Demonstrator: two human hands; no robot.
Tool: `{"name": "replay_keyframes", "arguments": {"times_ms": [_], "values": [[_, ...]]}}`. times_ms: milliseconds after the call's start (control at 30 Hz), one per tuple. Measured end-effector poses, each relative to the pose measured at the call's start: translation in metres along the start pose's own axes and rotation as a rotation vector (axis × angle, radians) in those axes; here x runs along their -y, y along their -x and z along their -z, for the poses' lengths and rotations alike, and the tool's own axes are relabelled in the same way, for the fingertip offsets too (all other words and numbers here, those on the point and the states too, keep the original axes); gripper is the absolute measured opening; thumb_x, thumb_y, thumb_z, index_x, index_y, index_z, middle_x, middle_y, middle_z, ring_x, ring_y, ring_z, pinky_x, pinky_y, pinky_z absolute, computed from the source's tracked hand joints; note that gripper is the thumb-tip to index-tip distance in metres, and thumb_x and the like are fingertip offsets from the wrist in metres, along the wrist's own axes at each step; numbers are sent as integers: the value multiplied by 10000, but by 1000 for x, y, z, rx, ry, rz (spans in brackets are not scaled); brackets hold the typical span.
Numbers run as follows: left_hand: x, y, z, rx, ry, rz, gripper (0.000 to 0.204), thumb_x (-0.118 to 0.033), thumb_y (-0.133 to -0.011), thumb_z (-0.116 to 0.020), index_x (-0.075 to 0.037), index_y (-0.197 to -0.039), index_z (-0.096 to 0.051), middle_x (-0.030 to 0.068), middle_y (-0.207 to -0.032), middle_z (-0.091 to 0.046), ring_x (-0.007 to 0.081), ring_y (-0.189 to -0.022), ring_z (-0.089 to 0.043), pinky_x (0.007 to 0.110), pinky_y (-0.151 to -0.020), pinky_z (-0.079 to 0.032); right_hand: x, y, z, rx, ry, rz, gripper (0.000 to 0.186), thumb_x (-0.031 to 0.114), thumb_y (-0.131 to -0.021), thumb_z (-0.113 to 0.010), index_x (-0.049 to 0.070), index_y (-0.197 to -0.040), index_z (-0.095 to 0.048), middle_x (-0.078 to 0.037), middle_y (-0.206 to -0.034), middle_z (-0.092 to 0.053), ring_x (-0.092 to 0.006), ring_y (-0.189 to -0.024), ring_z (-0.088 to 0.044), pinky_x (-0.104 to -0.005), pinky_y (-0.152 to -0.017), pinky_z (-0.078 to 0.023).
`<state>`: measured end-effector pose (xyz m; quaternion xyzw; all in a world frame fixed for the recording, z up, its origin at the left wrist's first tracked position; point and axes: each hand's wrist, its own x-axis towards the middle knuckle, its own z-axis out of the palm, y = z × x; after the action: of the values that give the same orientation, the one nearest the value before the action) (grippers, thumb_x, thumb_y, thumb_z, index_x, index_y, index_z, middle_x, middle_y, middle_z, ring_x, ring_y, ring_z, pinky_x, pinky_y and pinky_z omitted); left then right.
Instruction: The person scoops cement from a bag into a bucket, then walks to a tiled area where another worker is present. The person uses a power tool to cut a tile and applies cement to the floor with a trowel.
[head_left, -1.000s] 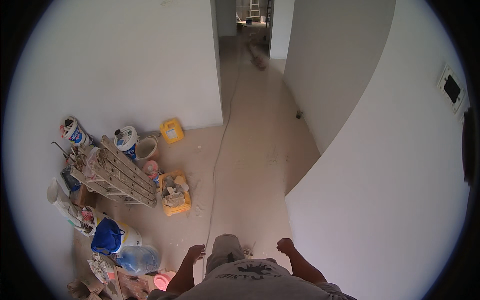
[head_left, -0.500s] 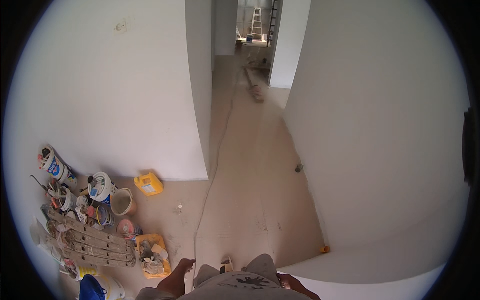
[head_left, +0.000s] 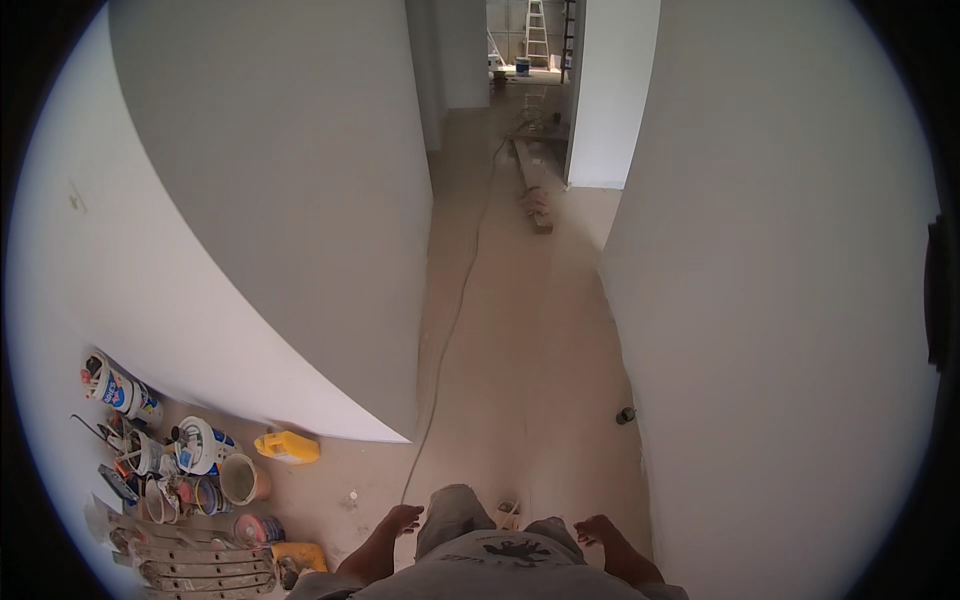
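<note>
My left hand (head_left: 404, 519) hangs beside my left thigh, fingers loosely bent and slightly apart, holding nothing that I can see. On the other side, my right hand (head_left: 597, 530) hovers by my right thigh, its fingers loosely spread and nothing visible in them. Neither hand touches anything around it. A thin grey cable (head_left: 459, 300) runs along the floor ahead, close to the left hand's side. Between my legs a foot in a sandal (head_left: 507, 514) shows on the dusty floor (head_left: 525, 370).
Left: paint buckets (head_left: 205, 447), a yellow jerrycan (head_left: 287, 447), a cut yellow container (head_left: 300, 557) and a dirty folded ladder (head_left: 200, 565). Walls flank the passage; a small dark object (head_left: 625, 416) lies by the right wall (head_left: 760, 330). Ahead are a long board (head_left: 530, 175) and a stepladder (head_left: 537, 35).
My view has shifted forward along the passage and turned somewhat; the buckets now sit lower in view. The right hand has come further into sight. Both hands swing beside my legs.
</note>
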<state>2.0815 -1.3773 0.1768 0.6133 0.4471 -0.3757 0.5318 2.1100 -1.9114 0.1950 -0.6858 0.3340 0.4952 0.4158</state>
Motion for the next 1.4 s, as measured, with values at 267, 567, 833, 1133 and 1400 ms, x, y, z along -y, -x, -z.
{"name": "replay_keyframes", "arguments": {"times_ms": [267, 567, 833, 1133, 1400], "values": [[-77, 7, 16, -168, -19, 104, 372, -342, -904, -685, -39, -1115, -640, 106, -966, -642, 259, -833, -633, 440, -705, -505, 282, -105, 161, -175, -275, 275, 155, 148, -885, -663, 6, -913, -609, -115, -832, -654, -264, -737, -681, -407, -653, -583], [-419, -204, -18, -138, 0, -103, 450, -407, -906, -665, -66, -643, -534, 68, -564, -512, 191, -486, -503, 397, -454, -407, 400, -154, 213, -144, -148, -105, 664, 476, -857, -689, -82, -1202, -589, -222, -1136, -647, -336, -975, -640, -538, -818, -517], [-875, -276, -124, 11, -88, -609, 494, -399, -896, -644, 8, -1176, -624, 88, -911, -647, 182, -783, -600, 335, -628, -494, 562, -313, 339, -35, -289, 102, 522, 353, -822, -753, -92, -1082, -669, -208, -1104, -686, -303, -980, -667, -512, -858, -546], [-888, -390, -95, 21, -15, -120, 366, -343, -938, -594, -32, -1119, -655, 95, -931, -668, 221, -779, -635, 385, -666, -520, 891, -413, 522, -201, 134, 222, 270, 261, -869, -684, -7, -835, -669, -182, -758, -696, -232, -611, -685, -393, -490, -532], [-993, -435, -77, -2, 98, 115, 341, -351, -929, -621, -27, -1022, -672, 91, -822, -641, 225, -702, -630, 397, -601, -513, 1055, -553, 598, 0, 877, 512, 253, 219, -924, -475, 42, -1080, -566, -228, -1092, -616, -398, -1002, -614, -473, -756, -535]]}}
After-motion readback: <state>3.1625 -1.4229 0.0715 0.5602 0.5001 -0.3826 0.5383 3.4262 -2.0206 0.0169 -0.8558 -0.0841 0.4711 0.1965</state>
